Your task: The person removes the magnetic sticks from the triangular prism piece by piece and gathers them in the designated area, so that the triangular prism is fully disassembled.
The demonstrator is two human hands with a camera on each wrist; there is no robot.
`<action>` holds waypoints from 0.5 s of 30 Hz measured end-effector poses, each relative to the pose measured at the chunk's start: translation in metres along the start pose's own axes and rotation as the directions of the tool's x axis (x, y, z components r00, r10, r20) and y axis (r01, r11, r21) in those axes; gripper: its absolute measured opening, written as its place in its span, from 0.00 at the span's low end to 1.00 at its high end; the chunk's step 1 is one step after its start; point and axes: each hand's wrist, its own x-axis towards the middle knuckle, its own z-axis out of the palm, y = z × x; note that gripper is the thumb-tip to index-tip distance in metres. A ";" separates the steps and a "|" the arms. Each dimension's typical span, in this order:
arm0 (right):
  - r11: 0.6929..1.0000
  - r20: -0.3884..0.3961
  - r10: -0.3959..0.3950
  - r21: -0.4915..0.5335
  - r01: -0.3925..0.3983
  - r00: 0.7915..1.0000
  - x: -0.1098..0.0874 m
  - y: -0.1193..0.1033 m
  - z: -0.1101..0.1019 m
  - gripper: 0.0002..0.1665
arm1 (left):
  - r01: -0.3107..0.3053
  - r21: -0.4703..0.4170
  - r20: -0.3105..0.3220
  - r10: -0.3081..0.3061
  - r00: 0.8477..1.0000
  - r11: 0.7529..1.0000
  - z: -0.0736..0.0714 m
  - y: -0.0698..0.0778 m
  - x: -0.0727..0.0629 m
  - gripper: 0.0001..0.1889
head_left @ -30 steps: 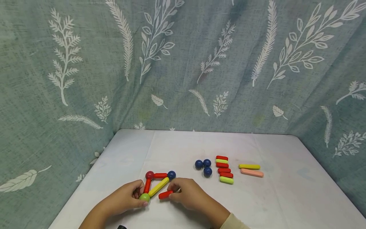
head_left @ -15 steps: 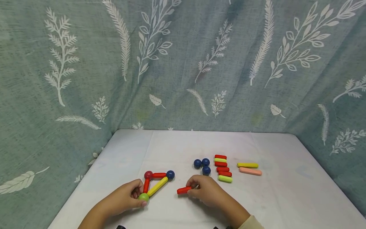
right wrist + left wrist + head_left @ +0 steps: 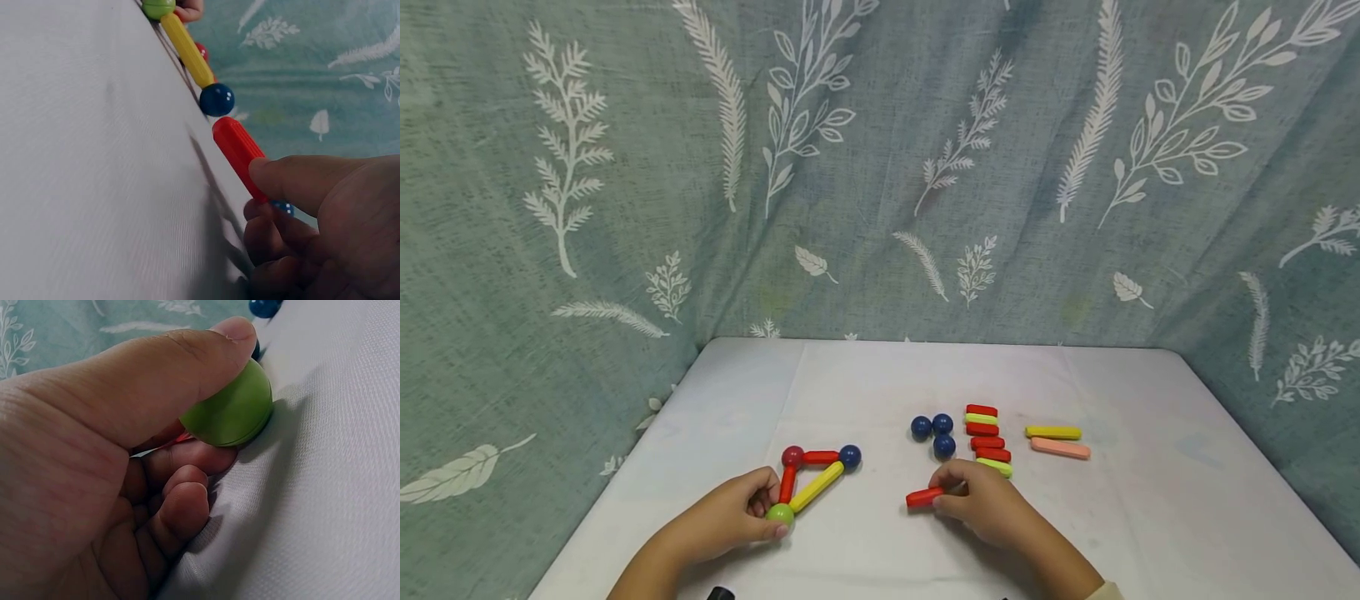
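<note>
My left hand pinches a green ball between thumb and fingers at the near corner of a triangle. The triangle joins that ball, a dark red ball and a blue ball with two short red rods, one of them the top rod, and a longer yellow rod. Further right, my right hand grips a loose short red rod by one end, its other end pointing left. In the right wrist view this rod shows above the cloth, with a shadow below.
Behind the right hand lie several blue balls in a cluster. Beside them is a column of short red and lime rods. Further right are a yellow rod and a peach rod. A leaf-patterned curtain stands behind the white table.
My right hand has moved right with the red rod, away from the triangle and towards the column of rods. The left hand keeps its hold on the green ball.
</note>
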 end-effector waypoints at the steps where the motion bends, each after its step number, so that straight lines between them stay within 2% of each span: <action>1: 1.000 -0.005 0.006 -0.005 -0.006 1.000 -0.001 0.001 -0.001 0.11 | 0.002 0.000 0.000 -0.002 1.000 1.000 0.000 0.000 0.000 0.27; 9: 0.998 -0.052 0.049 -0.037 -0.051 0.997 -0.007 0.011 -0.007 0.11 | 0.014 0.001 -0.008 -0.014 1.000 1.000 0.000 -0.002 0.000 0.28; 15: 0.989 -0.090 0.107 -0.094 -0.115 0.990 -0.011 0.017 -0.013 0.11 | 0.007 -0.001 -0.005 -0.007 1.000 1.000 0.000 -0.003 0.001 0.28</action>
